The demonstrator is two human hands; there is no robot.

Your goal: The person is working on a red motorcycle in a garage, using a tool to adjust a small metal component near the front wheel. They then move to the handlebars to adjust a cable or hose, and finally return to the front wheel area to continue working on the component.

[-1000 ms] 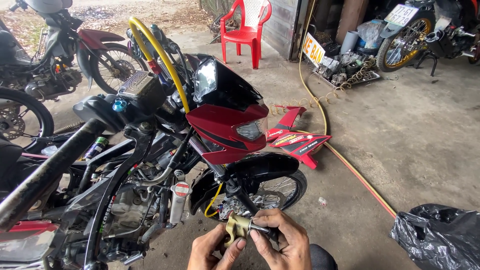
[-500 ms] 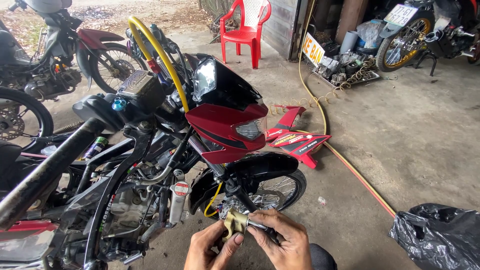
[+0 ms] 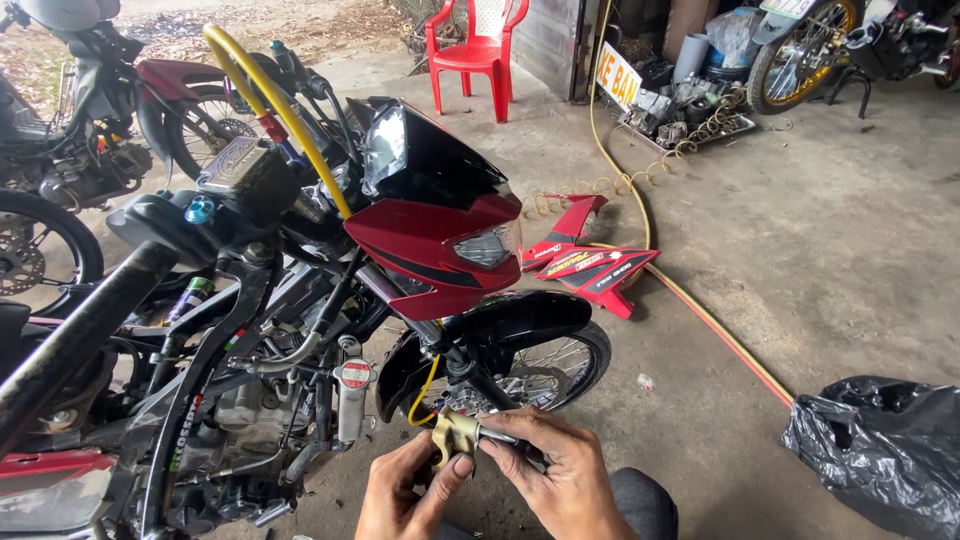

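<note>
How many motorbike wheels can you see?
4. One front wheel is on the red bike by the hands, one at the left edge, one on the bike behind, and one gold-rimmed wheel top right. Others may be hidden.

Stood near left: a stripped red-and-black motorcycle (image 3: 400, 270), with a yellow hose (image 3: 270, 95) arched over its handlebar. Lay on the concrete to its right: red fairing panels (image 3: 590, 262). Farther back: a red plastic chair (image 3: 477, 50). Slumped near right: a black plastic bag (image 3: 885, 450). Parked far left and far right: a second motorcycle (image 3: 90, 120) and a gold-rimmed wheel (image 3: 800, 45).
</note>
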